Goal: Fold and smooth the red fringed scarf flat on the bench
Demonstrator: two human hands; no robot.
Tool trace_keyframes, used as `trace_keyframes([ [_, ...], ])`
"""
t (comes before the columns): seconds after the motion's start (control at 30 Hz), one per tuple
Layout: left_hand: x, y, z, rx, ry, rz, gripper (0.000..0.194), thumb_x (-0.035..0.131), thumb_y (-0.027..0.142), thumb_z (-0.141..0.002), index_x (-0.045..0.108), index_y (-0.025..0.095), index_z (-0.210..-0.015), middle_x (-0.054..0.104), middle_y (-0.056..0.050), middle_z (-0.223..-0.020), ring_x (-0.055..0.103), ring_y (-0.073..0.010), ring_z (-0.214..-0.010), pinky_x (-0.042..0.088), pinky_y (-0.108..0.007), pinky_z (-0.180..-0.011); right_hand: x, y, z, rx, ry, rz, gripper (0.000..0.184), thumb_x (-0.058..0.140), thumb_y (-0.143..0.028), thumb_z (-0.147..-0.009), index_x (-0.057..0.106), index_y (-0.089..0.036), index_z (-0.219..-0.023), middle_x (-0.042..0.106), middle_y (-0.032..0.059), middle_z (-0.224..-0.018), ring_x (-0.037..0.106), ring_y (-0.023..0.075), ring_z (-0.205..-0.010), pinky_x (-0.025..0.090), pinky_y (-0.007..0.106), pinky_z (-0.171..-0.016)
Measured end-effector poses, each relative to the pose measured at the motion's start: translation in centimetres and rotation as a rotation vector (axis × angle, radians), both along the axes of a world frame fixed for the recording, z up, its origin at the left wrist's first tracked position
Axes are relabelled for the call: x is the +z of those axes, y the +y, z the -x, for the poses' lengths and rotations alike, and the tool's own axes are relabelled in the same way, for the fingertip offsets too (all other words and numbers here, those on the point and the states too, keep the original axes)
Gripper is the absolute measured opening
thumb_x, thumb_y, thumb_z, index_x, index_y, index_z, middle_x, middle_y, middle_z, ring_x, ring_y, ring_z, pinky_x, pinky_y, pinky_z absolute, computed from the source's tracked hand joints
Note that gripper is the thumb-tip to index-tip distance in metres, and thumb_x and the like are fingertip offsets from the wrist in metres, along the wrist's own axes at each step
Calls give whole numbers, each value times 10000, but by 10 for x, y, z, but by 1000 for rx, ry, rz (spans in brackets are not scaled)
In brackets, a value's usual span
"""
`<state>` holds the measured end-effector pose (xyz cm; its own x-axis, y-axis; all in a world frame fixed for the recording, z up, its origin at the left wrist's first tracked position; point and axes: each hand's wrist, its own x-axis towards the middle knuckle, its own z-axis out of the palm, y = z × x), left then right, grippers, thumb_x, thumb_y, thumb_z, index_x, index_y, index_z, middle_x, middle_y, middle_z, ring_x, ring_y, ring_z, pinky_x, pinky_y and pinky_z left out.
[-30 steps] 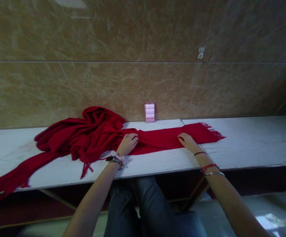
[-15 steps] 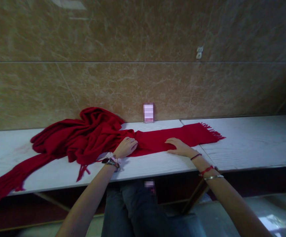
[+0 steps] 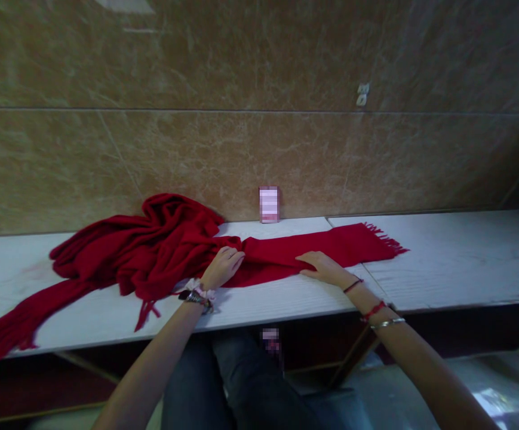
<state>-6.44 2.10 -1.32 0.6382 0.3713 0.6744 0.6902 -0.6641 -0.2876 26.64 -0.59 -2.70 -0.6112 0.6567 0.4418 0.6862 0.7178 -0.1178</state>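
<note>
A long red scarf (image 3: 349,242) lies across the white table. Its right stretch is spread in a narrow folded strip, ending in fringe. Toward the left it bunches into a loose heap, with another fringed end hanging near the front edge. My left hand (image 3: 222,266) is closed on the cloth where heap and strip meet; its fingertips partly hide what they pinch. On the middle of the strip rests my right hand (image 3: 324,269), fingers stretched out over the cloth and thumb apart near the front edge. A shallow crease runs between both hands.
A small card-like item (image 3: 269,205), its face blurred out, stands against the brown marbled wall (image 3: 259,149) behind the table (image 3: 447,257). A seam between boards crosses the tabletop right of my right hand. My legs (image 3: 241,382) are below the front edge.
My left hand has shifted slightly left, and the heap with it. The right hand has slid a little left too. The crease between them shows more; the right fringe stays put.
</note>
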Motion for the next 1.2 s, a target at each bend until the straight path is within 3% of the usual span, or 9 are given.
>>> trace_keyframes([
  [0.13,4,-8,-3,-41,71,19,259,341,182,-901,596,160,-865,598,-38,-728,541,-138,-668,415,-304,-725,0,3,2,22,-29,-12,231,482,-240,-863,645,-170,-1012,660,97,-1005,593,202,-947,463,358,-842],
  [0.33,7,-14,-3,-64,214,118,134,479,209,-826,597,152,-853,625,-49,-787,569,-158,-722,387,-320,-730,-2,5,1,20,57,0,229,467,-137,-832,653,-161,-964,677,92,-973,617,193,-918,487,355,-835],
  [0.53,9,-14,0,-37,32,-5,185,426,154,-825,603,145,-880,627,-57,-763,567,-162,-727,365,-356,-788,-2,4,-3,-19,239,-45,293,458,-109,-811,640,-177,-1030,665,84,-1043,598,202,-1007,480,373,-884],
  [0.77,11,-23,-10,-113,246,301,140,472,208,-789,565,161,-696,599,-12,-668,536,-129,-633,396,-316,-755,-2,-1,-8,74,152,90,206,541,-152,-775,700,-218,-889,692,48,-976,604,203,-1002,465,367,-913],
  [1.0,15,-28,-12,-130,23,47,217,372,151,-830,573,162,-749,598,-39,-676,533,-143,-674,420,-320,-782,4,-1,-10,-11,411,148,242,479,-213,-831,671,-184,-975,682,84,-998,621,203,-961,487,374,-869],
  [1.2,10,-32,-18,-165,324,317,190,433,294,-840,567,173,-780,621,-27,-698,558,-138,-640,421,-257,-650,9,-5,-13,81,208,325,167,556,-231,-784,707,-227,-857,668,58,-1045,542,229,-1096,344,462,-1002],
])
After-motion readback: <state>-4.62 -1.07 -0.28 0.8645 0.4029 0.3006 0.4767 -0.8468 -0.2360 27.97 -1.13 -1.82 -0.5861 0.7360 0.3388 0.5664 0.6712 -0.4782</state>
